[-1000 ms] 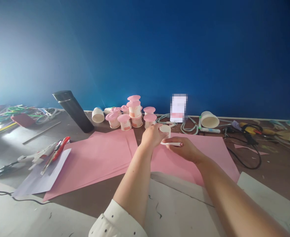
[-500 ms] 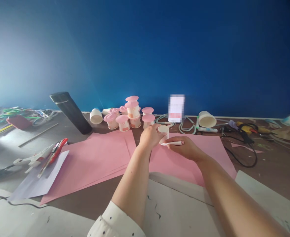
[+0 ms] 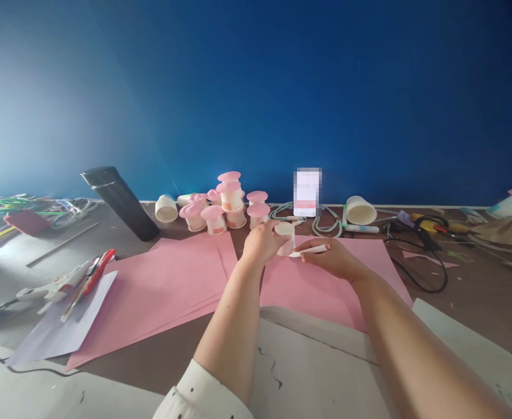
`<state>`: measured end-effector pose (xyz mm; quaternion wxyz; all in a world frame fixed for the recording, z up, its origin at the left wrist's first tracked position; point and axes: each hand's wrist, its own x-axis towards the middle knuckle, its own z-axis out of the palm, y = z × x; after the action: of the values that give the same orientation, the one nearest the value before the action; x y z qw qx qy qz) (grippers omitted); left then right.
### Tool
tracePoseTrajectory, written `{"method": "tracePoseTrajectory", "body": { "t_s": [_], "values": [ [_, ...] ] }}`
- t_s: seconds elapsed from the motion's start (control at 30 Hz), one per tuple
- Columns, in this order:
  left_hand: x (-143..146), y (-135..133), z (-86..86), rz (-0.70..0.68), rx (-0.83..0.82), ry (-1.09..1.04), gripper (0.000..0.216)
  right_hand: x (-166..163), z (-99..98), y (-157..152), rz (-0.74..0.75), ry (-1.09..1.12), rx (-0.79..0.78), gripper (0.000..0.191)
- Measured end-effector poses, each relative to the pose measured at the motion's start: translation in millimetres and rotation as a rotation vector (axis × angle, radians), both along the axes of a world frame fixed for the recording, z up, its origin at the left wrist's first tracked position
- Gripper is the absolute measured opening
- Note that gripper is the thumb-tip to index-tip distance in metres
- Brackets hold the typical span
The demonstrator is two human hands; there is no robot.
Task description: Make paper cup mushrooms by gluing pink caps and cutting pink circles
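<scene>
A white paper cup [image 3: 286,238] stands at the back edge of a pink paper sheet [image 3: 326,285]. My left hand [image 3: 261,240] is closed round its left side, with fingers and thumb on the wall. In the closed fingers of my right hand [image 3: 335,259] is a white marker [image 3: 310,251], held nearly level. Its tip points left, at the foot of the cup on the sheet; whether it touches the paper is too small to tell. Just behind my left hand stand several small cup houses [image 3: 214,219] with pink round roofs, some stacked.
A leaning black bottle [image 3: 120,203], a hot glue gun [image 3: 55,288] and a red cutter [image 3: 91,282] lie left, beside more pink sheets [image 3: 164,291]. At the back are a phone [image 3: 307,192], loose cords and a tipped cup [image 3: 361,210]. A black cable [image 3: 430,288] curls on the right.
The view has shifted slightly. The marker and my right hand have moved a little to the right along the cup's base. My left hand still holds the cup.
</scene>
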<state>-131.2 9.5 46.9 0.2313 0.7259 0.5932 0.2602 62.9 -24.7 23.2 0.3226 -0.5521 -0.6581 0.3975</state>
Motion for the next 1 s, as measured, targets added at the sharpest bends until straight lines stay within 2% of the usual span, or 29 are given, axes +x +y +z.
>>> {"method": "tracePoseTrajectory", "body": {
  "t_s": [0.63, 1.0],
  "values": [
    [-1, 0, -1.7, 0.006, 0.003, -0.018, 0.046, 6, 3.3, 1, -0.078, -0.025, -0.011, 0.023],
    [0, 1, -1.0, 0.012, -0.003, -0.015, 0.051, 15, -12.6, 12, -0.183, 0.031, -0.046, 0.028]
  ]
}}
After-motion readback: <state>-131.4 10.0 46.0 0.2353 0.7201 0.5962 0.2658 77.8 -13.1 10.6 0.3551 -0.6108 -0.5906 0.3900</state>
